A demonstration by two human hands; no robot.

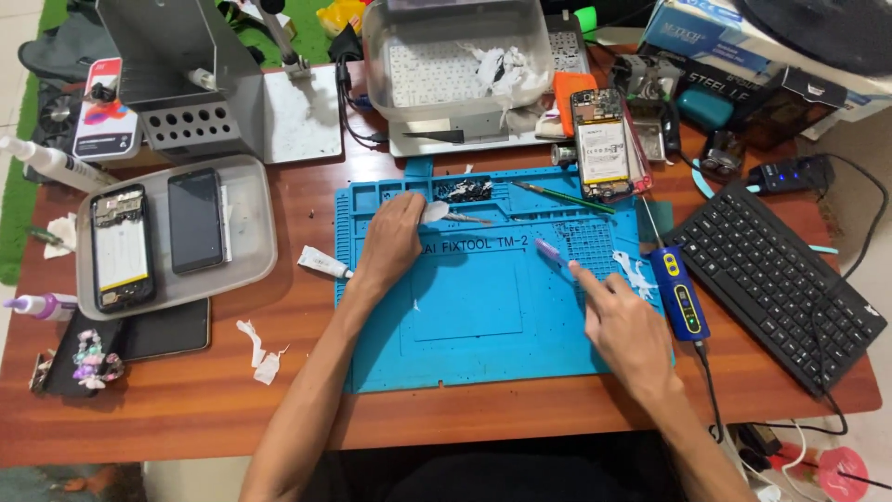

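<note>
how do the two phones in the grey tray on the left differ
The left phone lies with its back cover off, showing a white battery and circuit boards. The right phone is closed, a plain dark slab, and sits a little higher in the grey tray. Both lie flat, lengthwise, side by side, away from either hand.

Under both hands lies a matt blue rubbery mat on a glossy reddish wooden table. The left hand pinches a pale, thin, papery scrap. Just beyond the right hand fingertip lies a small smooth lilac plastic tool; beside that hand, a glossy blue plastic handle.
</note>
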